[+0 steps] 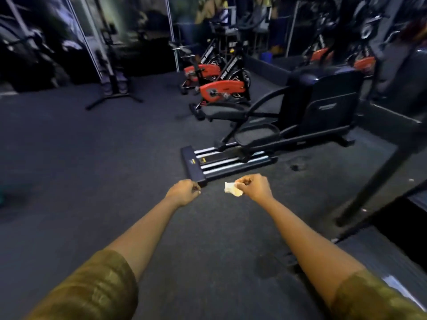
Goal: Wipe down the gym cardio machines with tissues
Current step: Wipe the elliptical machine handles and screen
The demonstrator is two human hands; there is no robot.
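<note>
Plainly the wiping has not yet reached this machine: the right grip (253,187) is clenched round a crumpled white tissue (232,189), which sticks out from between thumb and fingers on the inner side and is held in the air above the dark floor (92,158), touching nothing. The left grip (183,191) is curled in on itself with nothing visible in it, though its underside is hidden. Both arms reach forward toward the black elliptical trainer (321,105), whose rear rail end (193,165) lies on the floor just beyond the two hands. Behind it stand two spin bikes (221,88) with red covers.

The step in hand looks like the approach, tissue ready but not yet applied. Next, I judge, the tissue must be brought into contact with a surface of the elliptical, the nearest being the rail end. That calls for lowering the right arm and flattening the wad enough to sweep along the rails, not just dab at them.
</note>
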